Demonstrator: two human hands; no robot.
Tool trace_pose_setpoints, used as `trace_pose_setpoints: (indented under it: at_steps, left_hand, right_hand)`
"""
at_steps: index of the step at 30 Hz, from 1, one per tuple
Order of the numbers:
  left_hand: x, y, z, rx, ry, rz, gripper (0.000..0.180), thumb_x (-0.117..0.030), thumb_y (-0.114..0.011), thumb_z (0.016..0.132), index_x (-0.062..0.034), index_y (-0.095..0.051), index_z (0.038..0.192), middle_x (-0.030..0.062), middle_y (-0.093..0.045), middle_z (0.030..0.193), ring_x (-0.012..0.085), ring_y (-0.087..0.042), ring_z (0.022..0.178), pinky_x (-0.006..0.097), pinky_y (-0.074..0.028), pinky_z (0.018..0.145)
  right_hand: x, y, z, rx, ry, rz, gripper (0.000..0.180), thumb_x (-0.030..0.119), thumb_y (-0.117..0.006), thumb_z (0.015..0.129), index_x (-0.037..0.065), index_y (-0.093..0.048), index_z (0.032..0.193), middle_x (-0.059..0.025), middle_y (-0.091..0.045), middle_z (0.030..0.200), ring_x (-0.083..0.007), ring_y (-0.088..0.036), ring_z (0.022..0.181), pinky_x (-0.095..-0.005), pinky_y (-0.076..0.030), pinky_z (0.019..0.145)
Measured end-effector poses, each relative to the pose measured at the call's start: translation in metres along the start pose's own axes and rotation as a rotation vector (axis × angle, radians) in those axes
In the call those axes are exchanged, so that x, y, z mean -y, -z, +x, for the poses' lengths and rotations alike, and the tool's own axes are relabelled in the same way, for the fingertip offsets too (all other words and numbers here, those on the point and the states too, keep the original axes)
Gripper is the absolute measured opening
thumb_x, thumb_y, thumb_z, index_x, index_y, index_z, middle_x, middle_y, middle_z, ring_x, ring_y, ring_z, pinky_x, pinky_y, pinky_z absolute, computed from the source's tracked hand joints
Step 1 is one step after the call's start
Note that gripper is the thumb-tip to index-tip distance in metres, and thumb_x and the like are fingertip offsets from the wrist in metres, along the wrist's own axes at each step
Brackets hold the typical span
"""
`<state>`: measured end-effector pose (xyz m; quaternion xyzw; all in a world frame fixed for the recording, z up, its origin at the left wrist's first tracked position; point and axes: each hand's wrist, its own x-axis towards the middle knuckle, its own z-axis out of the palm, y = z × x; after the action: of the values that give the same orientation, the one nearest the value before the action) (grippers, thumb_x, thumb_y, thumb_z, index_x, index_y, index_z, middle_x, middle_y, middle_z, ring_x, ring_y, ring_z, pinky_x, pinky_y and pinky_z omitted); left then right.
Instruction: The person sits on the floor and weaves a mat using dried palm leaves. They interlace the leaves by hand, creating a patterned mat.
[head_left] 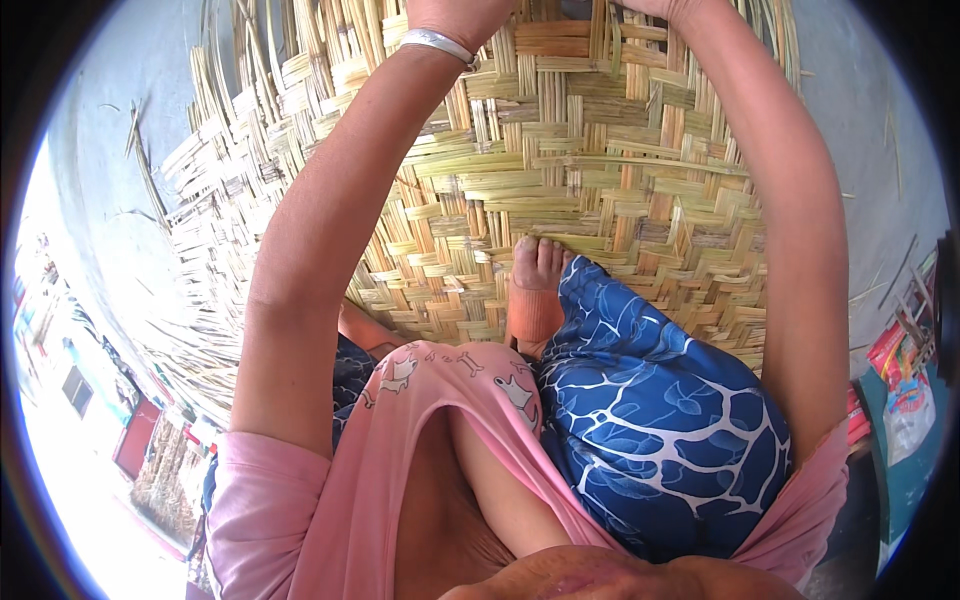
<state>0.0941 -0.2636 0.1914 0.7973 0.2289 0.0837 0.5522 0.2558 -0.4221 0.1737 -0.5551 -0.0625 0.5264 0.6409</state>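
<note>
A large mat [625, 185], woven from flat greenish-tan strips, spreads out in front of me and under my bare foot. Both arms reach forward over it to the top edge of the picture. My left hand [458, 16], with a silver bangle at its wrist, is cut off there at the far part of the mat. Only the base of my right hand [660, 5] shows, to the right at the same edge. The fingers of both hands lie outside the picture, so what they hold or touch cannot be seen.
Loose strip ends [215, 85] stick out along the mat's left and far sides. My foot [538, 268] rests on the near part of the weave. Grey floor [110, 180] borders the mat. At right, a colourful plastic packet [900, 365] lies on a teal surface [910, 490].
</note>
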Motion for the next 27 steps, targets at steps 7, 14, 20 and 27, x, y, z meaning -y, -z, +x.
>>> trace_pose_setpoints:
  at_steps: [7,14,20,27]
  left_hand:
    - [0.009,-0.01,0.005,-0.035,-0.001,0.034,0.025,-0.021,-0.078,0.086,0.0031,-0.071,0.086,0.0045,-0.064,0.066,0.0112,-0.057,0.06,0.032,-0.046,0.054]
    - [0.024,-0.009,0.012,0.198,-0.003,0.136,0.032,-0.027,-0.077,0.089,0.0027,-0.073,0.101,0.0099,-0.072,0.08,0.0153,-0.065,0.072,0.034,-0.052,0.069]
    - [0.028,-0.021,0.021,0.38,-0.038,0.171,0.035,-0.03,-0.075,0.091,0.0009,-0.075,0.106,0.0124,-0.075,0.086,0.0161,-0.068,0.077,0.034,-0.054,0.071]
    - [0.011,-0.03,0.009,0.245,-0.203,0.496,0.037,-0.037,-0.072,0.092,-0.0017,-0.074,0.1,0.0172,-0.075,0.091,0.034,-0.072,0.083,0.043,-0.056,0.077]
  right_hand:
    - [-0.006,-0.029,-0.017,-0.365,0.105,-0.381,0.026,0.013,-0.071,0.092,-0.001,-0.061,0.112,-0.0152,-0.07,0.102,-0.0237,-0.07,0.083,-0.0373,-0.06,0.079]
    - [-0.017,-0.037,-0.021,-0.445,0.314,-0.317,0.045,0.028,-0.079,0.09,0.003,-0.059,0.121,-0.0131,-0.067,0.118,-0.0227,-0.063,0.109,-0.0418,-0.051,0.097]
    - [-0.032,0.005,-0.05,-0.328,0.322,0.082,0.027,0.017,-0.072,0.094,0.008,-0.063,0.117,-0.0034,-0.067,0.102,-0.0166,-0.065,0.094,-0.0362,-0.055,0.084]
    - [-0.066,0.013,-0.07,-0.499,0.3,-0.034,0.016,0.003,-0.065,0.096,0.007,-0.065,0.112,-0.005,-0.072,0.092,-0.013,-0.068,0.074,-0.0263,-0.056,0.063]
